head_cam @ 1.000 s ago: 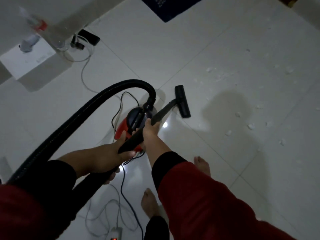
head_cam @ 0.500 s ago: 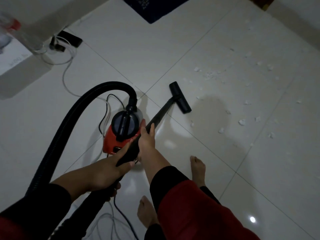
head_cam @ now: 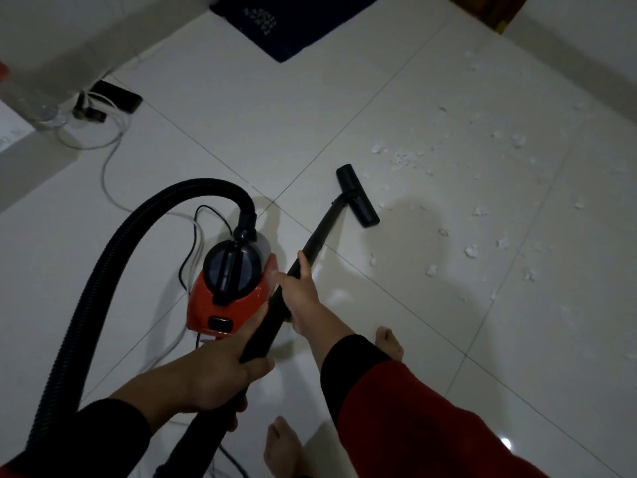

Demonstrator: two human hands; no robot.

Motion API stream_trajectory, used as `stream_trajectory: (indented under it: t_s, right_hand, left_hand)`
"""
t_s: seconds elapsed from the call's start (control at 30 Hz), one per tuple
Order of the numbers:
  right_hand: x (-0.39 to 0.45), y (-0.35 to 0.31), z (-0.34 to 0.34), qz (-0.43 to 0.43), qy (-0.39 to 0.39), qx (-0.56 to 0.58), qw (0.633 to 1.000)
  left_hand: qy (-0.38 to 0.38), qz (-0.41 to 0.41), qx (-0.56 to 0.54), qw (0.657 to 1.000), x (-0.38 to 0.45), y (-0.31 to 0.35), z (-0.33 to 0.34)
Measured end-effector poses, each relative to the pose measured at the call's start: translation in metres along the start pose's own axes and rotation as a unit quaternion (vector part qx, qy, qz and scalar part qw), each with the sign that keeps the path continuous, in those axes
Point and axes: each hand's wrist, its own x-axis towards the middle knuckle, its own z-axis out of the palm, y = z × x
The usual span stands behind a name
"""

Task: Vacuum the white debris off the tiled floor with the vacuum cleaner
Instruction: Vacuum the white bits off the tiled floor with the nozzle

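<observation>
Both hands grasp the wand: left hand low, right hand higher. Nozzle flat on the floor, at the near-left edge of the white debris. Sweeping step; next, push it right and farther into the scraps.

My left hand curls around the black wand low down; my right hand grips it farther up, arm stretched forward, both sleeves covering my forearms.

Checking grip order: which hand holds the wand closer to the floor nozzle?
The right hand, gripping higher up the wand; the left hand holds the rear end.
</observation>
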Motion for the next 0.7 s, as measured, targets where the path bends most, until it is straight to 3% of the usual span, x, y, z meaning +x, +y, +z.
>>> stream_trajectory:
  t_s: [0.27, 0.7]
  right_hand:
    - [-0.003, -0.004, 0.019, 0.008, 0.049, -0.099, 0.994]
    - [-0.013, -0.035, 0.031, 0.042, 0.072, -0.090, 0.992]
  left_hand:
    - [0.002, -0.003, -0.049, 0.999, -0.002, -0.010, -0.007]
    - [-0.012, -0.012, -0.092, 0.996, -0.016, 0.016, -0.034]
